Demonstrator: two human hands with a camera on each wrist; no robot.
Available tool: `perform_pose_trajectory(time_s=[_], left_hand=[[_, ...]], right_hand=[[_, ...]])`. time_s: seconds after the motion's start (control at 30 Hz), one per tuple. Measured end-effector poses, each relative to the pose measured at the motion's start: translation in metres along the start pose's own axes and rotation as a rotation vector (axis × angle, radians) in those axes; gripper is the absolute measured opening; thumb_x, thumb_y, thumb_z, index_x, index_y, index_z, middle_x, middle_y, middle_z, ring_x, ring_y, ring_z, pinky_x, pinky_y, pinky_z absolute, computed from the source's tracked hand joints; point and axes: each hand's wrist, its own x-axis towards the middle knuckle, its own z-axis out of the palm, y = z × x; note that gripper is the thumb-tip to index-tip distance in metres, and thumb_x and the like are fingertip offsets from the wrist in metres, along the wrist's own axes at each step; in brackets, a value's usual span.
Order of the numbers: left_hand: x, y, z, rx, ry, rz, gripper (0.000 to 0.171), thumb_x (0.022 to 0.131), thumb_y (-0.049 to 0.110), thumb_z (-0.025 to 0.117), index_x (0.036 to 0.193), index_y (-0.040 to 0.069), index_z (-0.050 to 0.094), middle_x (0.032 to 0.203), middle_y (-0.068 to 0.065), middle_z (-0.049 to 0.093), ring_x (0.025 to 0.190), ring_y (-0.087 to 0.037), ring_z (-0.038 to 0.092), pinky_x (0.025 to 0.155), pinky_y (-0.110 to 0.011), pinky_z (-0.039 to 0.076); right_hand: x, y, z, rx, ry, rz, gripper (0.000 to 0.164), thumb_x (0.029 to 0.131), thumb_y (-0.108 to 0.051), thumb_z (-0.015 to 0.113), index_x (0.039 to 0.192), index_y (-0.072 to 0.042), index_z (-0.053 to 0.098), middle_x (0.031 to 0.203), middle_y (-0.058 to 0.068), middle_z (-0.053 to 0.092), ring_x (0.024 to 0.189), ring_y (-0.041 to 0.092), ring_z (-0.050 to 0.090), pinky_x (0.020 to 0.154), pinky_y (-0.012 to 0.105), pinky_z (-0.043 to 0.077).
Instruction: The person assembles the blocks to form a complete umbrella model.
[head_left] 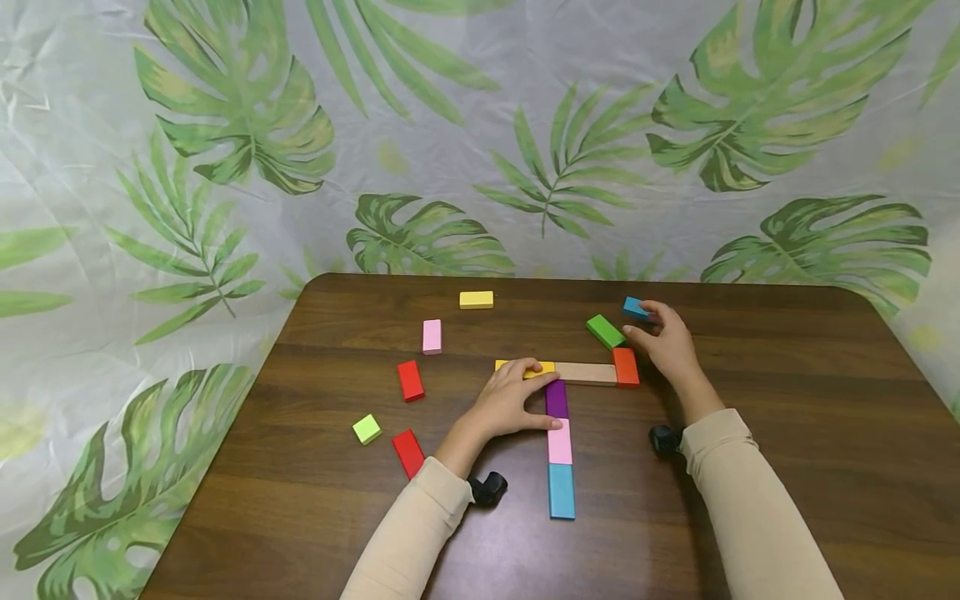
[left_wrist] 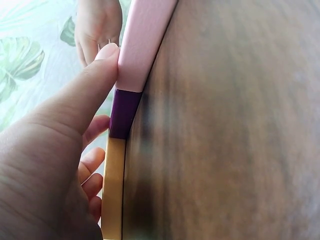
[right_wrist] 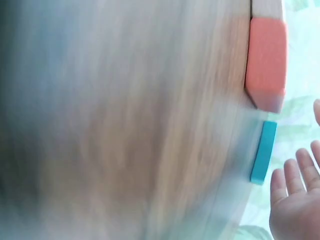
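Note:
Wooden blocks lie end to end in a T shape. Its bar joins a yellow-orange block (head_left: 548, 367), a tan block (head_left: 585, 373) and an orange-red block (head_left: 626, 367). Down the stem run a purple block (head_left: 557, 401), a pink block (head_left: 559, 446) and a light blue block (head_left: 561, 493). My left hand (head_left: 504, 402) rests its thumb against the pink block (left_wrist: 145, 45), its other fingers spread by the purple and yellow-orange blocks. At the back right, my right hand (head_left: 669, 346) reaches over a blue block (head_left: 634, 307); in the right wrist view its extended fingers are apart from this block (right_wrist: 263, 152).
Beside the orange-red block lies a green block (head_left: 605, 331). Scattered at the left are a yellow block (head_left: 476, 300), a pink block (head_left: 432, 337), two red blocks (head_left: 410, 381) and a lime cube (head_left: 367, 429). A leaf-patterned cloth (head_left: 420, 167) hangs behind the wooden table (head_left: 787, 400).

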Motion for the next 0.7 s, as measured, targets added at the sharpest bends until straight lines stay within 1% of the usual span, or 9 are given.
perform_pose_trajectory(time_s=[0.2, 0.43, 0.7], left_hand=[[0.001, 0.0, 0.0, 0.002, -0.009, -0.013, 0.077, 0.068, 0.067, 0.06, 0.135, 0.034, 0.041, 0.128, 0.006, 0.034, 0.121, -0.016, 0.026, 0.098, -0.038, 0.025], [0.001, 0.0, 0.0, 0.003, 0.0, -0.002, 0.076, 0.068, 0.065, 0.061, 0.134, 0.034, 0.041, 0.129, 0.004, 0.034, 0.121, -0.016, 0.027, 0.098, -0.038, 0.025], [0.002, -0.002, 0.001, 0.014, -0.011, -0.005, 0.076, 0.069, 0.065, 0.061, 0.135, 0.034, 0.041, 0.129, 0.005, 0.034, 0.121, -0.016, 0.027, 0.098, -0.038, 0.026]], right_hand=[[0.006, 0.003, -0.008, -0.052, -0.027, 0.011, 0.063, 0.085, -0.028, 0.062, 0.136, -0.003, 0.034, 0.137, 0.024, 0.03, 0.123, 0.042, 0.028, 0.093, 0.056, 0.027], [0.014, 0.007, -0.014, -0.098, -0.062, 0.03, 0.069, 0.085, -0.034, 0.061, 0.139, -0.005, 0.03, 0.138, 0.025, 0.028, 0.122, 0.045, 0.028, 0.094, 0.058, 0.024], [0.021, 0.011, -0.019, -0.149, -0.109, 0.048, 0.065, 0.087, -0.026, 0.06, 0.139, -0.004, 0.028, 0.138, 0.027, 0.026, 0.12, 0.047, 0.028, 0.094, 0.059, 0.024]])
